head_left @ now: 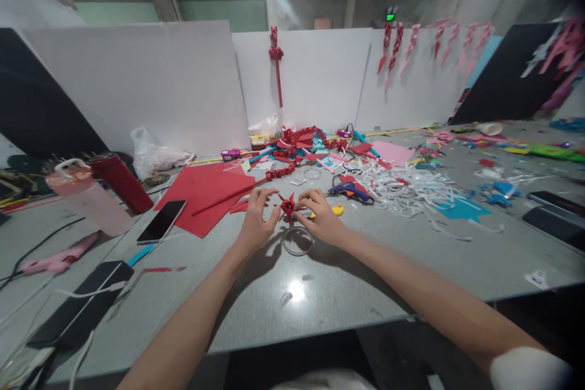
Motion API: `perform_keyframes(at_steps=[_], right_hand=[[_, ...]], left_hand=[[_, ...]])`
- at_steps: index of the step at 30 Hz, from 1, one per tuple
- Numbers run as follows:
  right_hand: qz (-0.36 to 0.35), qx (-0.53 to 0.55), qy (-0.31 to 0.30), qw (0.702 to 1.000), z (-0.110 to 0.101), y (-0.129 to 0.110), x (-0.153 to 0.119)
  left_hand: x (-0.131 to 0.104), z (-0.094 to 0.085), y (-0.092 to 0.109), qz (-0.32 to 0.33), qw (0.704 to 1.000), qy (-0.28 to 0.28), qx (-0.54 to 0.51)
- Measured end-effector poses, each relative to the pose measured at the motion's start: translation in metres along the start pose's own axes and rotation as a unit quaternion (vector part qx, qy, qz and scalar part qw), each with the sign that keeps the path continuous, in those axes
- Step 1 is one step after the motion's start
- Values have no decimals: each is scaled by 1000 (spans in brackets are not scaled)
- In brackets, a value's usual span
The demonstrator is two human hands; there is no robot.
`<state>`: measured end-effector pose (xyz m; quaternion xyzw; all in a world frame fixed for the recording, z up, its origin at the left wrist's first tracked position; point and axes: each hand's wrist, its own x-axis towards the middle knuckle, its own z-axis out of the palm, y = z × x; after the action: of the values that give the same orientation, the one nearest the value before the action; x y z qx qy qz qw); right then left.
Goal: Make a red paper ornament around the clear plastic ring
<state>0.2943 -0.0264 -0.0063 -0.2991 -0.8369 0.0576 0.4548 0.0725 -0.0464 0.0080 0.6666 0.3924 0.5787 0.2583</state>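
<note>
A small red paper flower (287, 207) with pointed petals and a dark centre is held up between my two hands. My left hand (259, 223) is at its left side, fingers curled and thumb tip close to the petals. On the other side my right hand (322, 217) pinches a petal between thumb and fingers. A clear ring (297, 241), like a roll of tape, lies just below on the grey table (256, 311). Behind my right hand a yellow-handled cutter (337, 211) is partly hidden.
Red paper sheets (201, 195) and a phone (161, 222) lie left. A bottle (89, 198) and a red tumbler (121, 183) stand farther left. A blue glue gun (351, 190) and white paper strips (406, 186) lie right. White boards (301, 73) stand behind.
</note>
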Motion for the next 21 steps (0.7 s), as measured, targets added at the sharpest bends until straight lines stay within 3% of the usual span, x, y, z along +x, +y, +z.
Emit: perform_keyframes(at_steps=[3, 6, 11, 21], right_hand=[[1, 13, -2, 1000, 1, -3, 0], [2, 22, -5, 1000, 1, -4, -1], [6, 32, -14, 999, 1, -3, -1], [-18, 36, -44, 998, -6, -5, 2]], left_hand=[[1, -6, 3, 83, 986, -100, 103], [2, -8, 0, 101, 977, -149, 115], [1, -5, -2, 93, 980, -172, 47], [1, -6, 0, 48, 983, -175, 3]])
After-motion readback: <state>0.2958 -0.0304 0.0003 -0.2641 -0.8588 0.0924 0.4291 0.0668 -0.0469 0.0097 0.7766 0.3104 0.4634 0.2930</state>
